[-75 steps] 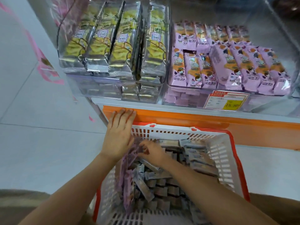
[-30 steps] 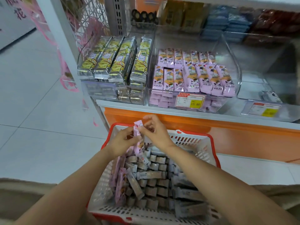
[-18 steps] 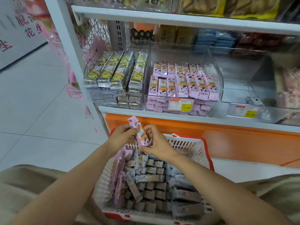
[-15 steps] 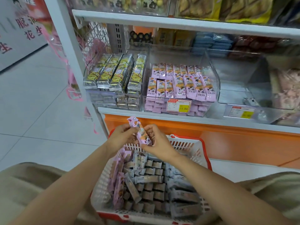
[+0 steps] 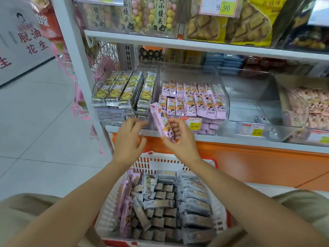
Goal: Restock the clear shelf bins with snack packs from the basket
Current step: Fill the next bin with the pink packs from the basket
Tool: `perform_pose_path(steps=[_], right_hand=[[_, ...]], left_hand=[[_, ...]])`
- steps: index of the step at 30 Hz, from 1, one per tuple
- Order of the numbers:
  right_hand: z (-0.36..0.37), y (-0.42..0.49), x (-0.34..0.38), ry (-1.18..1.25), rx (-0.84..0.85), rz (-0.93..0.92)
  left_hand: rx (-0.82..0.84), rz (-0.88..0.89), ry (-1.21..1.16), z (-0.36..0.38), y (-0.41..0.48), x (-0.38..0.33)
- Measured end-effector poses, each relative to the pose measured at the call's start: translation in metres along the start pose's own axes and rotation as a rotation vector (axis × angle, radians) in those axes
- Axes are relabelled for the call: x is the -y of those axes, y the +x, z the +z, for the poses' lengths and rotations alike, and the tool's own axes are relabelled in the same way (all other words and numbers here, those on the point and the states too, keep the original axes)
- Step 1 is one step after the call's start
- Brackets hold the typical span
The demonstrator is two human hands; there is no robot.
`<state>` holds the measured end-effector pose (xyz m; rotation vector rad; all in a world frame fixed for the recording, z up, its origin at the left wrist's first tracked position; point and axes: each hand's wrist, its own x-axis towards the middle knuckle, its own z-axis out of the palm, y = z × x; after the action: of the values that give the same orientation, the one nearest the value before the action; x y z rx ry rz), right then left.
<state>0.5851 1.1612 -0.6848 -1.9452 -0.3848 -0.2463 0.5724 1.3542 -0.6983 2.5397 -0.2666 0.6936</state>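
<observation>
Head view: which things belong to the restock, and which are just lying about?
In the job: right hand, pink pack it holds, left hand, basket, pink-pack bin.
Lying about: top-shelf biscuit bags, 9.90 price tag, wall sign.

Top-shelf price tag (image 5: 220, 6) "9.90", label (image 5: 193, 124) "15.80" on clear bin (image 5: 188, 73), left sign (image 5: 33, 39) "脱油花生"

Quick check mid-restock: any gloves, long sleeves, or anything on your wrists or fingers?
No gloves: the left hand and right hand are bare. The left forearm and right forearm are bare too, with no sleeve in view. No watch, bracelet or ring shows. The only clothing visible is beige cloth at the lower corners.
</observation>
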Motion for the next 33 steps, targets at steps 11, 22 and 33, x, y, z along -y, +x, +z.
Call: perform_pose_path(steps=[11, 22, 33], right_hand=[[-0.034, 0.068, 0.013, -0.376, -0.281, 0.061], [-0.016, 0.085, 0.007, -0.659, -0.296, 0.045], [0.021, 0.004, -0.034, -0.288, 0.171, -0.095]], left_hand=[[0.132, 0.171, 0.232, 0.006, 0.021, 0.005], [0.083, 0.242, 0.222, 0.016, 0.017, 0.020], [0.388, 0.182, 0.203, 0.061, -0.030, 0.057]])
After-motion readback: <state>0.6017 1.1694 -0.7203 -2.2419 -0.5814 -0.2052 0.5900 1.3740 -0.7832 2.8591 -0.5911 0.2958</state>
